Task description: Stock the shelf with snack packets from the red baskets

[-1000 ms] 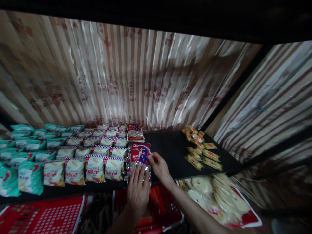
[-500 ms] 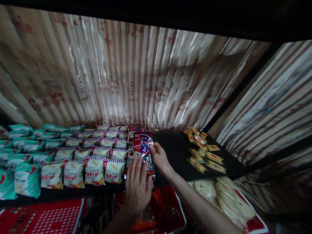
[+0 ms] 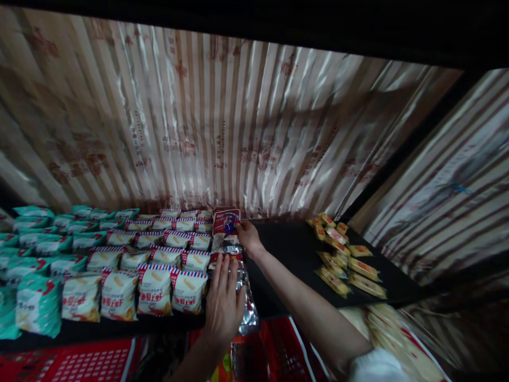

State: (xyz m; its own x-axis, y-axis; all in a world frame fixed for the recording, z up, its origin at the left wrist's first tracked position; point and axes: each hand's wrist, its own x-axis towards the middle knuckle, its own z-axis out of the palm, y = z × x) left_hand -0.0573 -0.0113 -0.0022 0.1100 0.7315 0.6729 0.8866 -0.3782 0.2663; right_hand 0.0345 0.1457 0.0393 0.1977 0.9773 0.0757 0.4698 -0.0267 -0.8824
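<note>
A dark red snack packet (image 3: 226, 225) with a blue figure lies near the back of the black shelf, on top of a row of similar packets. My right hand (image 3: 250, 239) pinches its right edge between thumb and fingers. My left hand (image 3: 224, 305) rests flat on the nearer packets of that row, fingers stretched forward, gripping nothing. A silver packet end (image 3: 249, 307) shows beside my left thumb. Directly left of the row stand white bags with striped tops (image 3: 189, 292), lined up in several rows.
Teal bags (image 3: 38, 305) fill the far left of the shelf. Small yellow packets (image 3: 334, 262) lie loosely to the right on the black shelf surface (image 3: 278, 254). Red baskets (image 3: 85, 361) stand below the front edge, and pale packs (image 3: 397, 339) sit low at the right.
My right hand has carried the red packet back and slightly left, laying it on the row by the wall. My left hand stays over the near packets, where more silver now shows.
</note>
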